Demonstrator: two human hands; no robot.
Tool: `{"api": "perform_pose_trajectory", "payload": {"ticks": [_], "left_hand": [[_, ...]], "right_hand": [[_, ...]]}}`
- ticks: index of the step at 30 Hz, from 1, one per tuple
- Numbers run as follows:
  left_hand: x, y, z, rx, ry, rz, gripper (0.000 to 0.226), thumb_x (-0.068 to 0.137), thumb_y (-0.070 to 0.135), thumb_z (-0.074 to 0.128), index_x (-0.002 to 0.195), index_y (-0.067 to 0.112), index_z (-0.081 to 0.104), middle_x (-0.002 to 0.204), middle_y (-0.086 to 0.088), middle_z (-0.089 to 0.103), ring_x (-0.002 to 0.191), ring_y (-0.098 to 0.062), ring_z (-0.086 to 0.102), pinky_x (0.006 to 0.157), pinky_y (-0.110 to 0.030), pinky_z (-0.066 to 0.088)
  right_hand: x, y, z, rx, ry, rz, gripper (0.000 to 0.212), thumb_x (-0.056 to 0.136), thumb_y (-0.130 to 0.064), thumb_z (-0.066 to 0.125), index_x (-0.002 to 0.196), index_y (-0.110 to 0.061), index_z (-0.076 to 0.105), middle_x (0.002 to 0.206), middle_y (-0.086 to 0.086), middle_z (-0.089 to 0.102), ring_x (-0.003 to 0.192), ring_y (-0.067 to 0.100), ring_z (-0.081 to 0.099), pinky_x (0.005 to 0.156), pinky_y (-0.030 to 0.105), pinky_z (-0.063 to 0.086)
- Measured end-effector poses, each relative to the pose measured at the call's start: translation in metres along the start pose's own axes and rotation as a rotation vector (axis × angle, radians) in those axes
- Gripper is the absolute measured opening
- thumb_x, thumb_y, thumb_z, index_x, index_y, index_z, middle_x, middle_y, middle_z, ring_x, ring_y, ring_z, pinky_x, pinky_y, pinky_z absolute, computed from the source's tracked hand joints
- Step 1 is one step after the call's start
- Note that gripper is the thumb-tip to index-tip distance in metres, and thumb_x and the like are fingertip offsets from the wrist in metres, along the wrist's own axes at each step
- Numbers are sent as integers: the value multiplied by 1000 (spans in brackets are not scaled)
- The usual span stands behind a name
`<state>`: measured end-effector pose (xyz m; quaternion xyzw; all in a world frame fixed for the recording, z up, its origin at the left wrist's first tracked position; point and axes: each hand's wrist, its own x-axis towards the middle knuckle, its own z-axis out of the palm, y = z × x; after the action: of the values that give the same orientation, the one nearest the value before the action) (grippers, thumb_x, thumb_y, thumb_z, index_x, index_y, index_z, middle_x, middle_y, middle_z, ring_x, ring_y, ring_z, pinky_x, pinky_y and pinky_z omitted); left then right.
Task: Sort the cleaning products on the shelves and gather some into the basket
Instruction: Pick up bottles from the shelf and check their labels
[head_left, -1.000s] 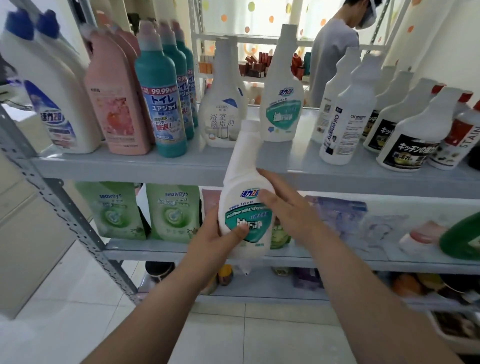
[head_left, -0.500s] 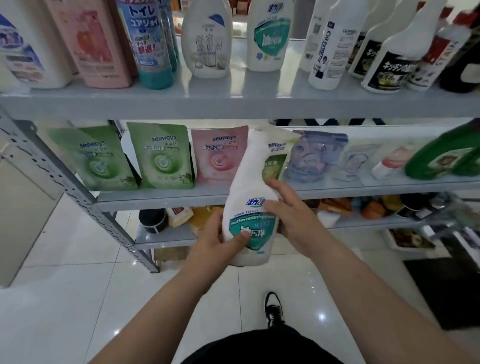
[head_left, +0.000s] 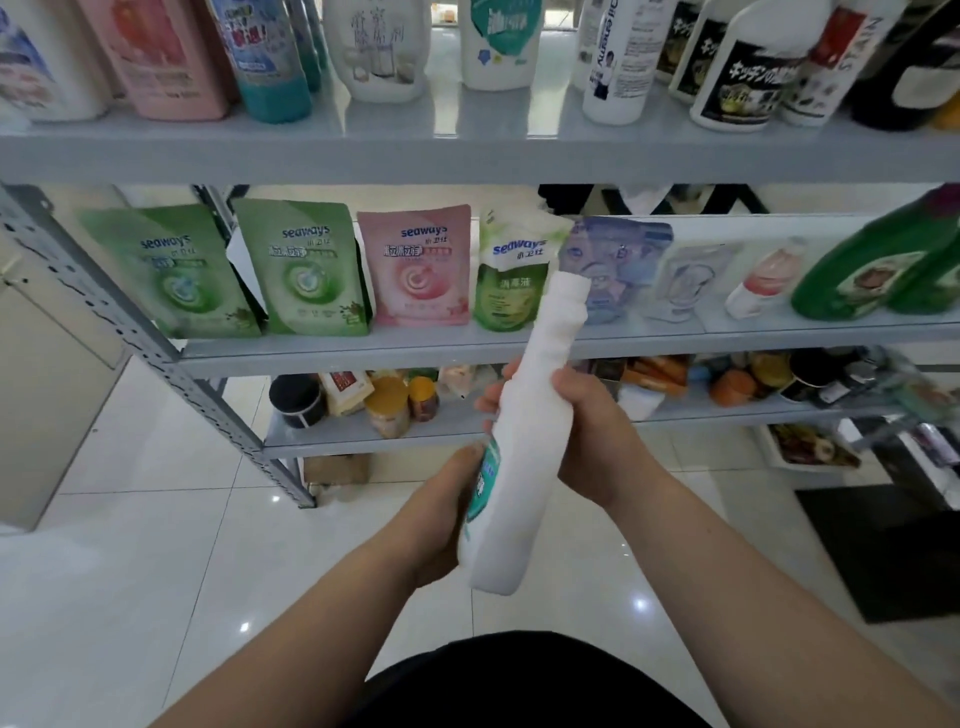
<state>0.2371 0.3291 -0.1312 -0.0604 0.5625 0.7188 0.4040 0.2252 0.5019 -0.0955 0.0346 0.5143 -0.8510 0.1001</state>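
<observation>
Holding the white bottle (head_left: 524, 467) tilted near the shelf (head_left: 467, 156), the right hand (head_left: 587, 431) grips its neck and the left hand (head_left: 441, 514) grips its body.

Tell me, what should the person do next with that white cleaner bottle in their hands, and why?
Probably lower the white cleaner bottle toward the basket, which is out of view. The left hand and right hand both grip it, tilted, clear of the shelves and over the floor, so it looks picked for gathering rather than re-shelving.
</observation>
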Motion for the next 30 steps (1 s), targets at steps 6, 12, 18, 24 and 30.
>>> {"api": "perform_pose_trajectory", "payload": {"ticks": [6,12,18,24,30], "left_hand": [[6,-26,34,312,-117,236,100,55,59,90,143,43,45,147,14,51,131,-16,57,101,-47,56],[14,-53,81,738,174,458,92,55,44,86,127,68,32,137,20,43,126,5,46,93,-24,54],[23,-72,118,417,332,385,51,65,55,73,113,42,61,106,17,72,98,-8,70,78,-30,60],[24,-72,165,-31,476,82,25,92,40,53,103,30,73,99,-1,78,84,-18,74,74,-32,55],[13,-68,180,-392,-24,-252,56,88,55,53,119,8,56,88,-16,67,72,-34,69,49,-25,48]], "right_hand": [[-46,-15,-53,-244,-24,-210,45,66,-27,66,109,-18,59,102,9,64,93,24,60,79,38,51],[-82,-23,-96,-334,-115,-312,39,71,-18,68,104,-39,70,110,-7,70,106,22,63,87,39,53],[-86,-43,-129,-409,177,-227,33,75,-46,77,107,-45,73,109,-7,76,102,15,71,85,36,56],[-85,-41,-151,-52,159,19,32,94,-41,58,120,-31,73,118,2,75,113,25,69,93,41,59],[-94,-15,-159,11,-49,175,60,97,-44,60,146,-14,46,126,25,59,120,46,58,109,68,42]]}}
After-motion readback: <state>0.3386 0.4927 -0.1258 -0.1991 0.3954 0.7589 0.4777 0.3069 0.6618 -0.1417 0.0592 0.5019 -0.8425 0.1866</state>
